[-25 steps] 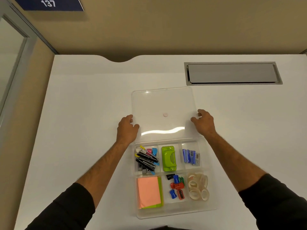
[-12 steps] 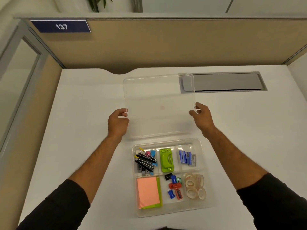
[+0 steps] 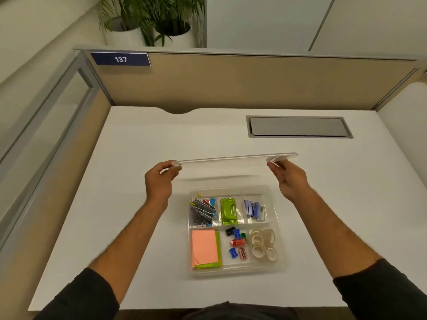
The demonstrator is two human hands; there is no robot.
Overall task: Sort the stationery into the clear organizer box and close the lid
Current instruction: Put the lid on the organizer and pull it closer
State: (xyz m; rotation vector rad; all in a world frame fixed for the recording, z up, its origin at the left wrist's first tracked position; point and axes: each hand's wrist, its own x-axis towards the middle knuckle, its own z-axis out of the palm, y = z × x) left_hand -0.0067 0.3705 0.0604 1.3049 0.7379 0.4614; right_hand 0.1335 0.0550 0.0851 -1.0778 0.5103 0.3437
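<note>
The person's bare left hand (image 3: 159,183) and bare right hand (image 3: 290,179) carry no rings or watch, the hairy forearms are uncovered, and plain dark, near-black fabric sleeves (image 3: 76,296) sit pushed up to about the elbows on both arms.

We see the clear lid (image 3: 235,158) held edge-on in the air, roughly level, just beyond the far side of the clear organizer box (image 3: 280,229). The box sits open on the table, its six compartments filled with clips, a green punch, staples, sticky notes, sharpeners and tape rolls.
</note>
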